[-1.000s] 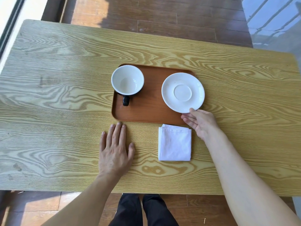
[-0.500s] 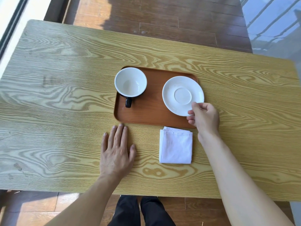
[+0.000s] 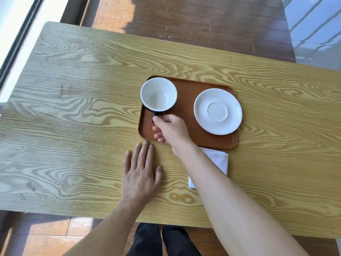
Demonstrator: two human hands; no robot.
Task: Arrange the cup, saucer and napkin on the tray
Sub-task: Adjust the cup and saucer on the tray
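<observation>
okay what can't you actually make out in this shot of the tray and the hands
Head view only:
- Cup handle: mostly covered by the right hand, so the grip itself is unclear.
- Napkin: largely hidden under the right forearm.
- Tray near edge: partly behind the same hand.
- Cup's dark outside: barely visible from above.

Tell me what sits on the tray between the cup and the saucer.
Nothing; in the head view only bare tray shows between the cup and the saucer.
</observation>
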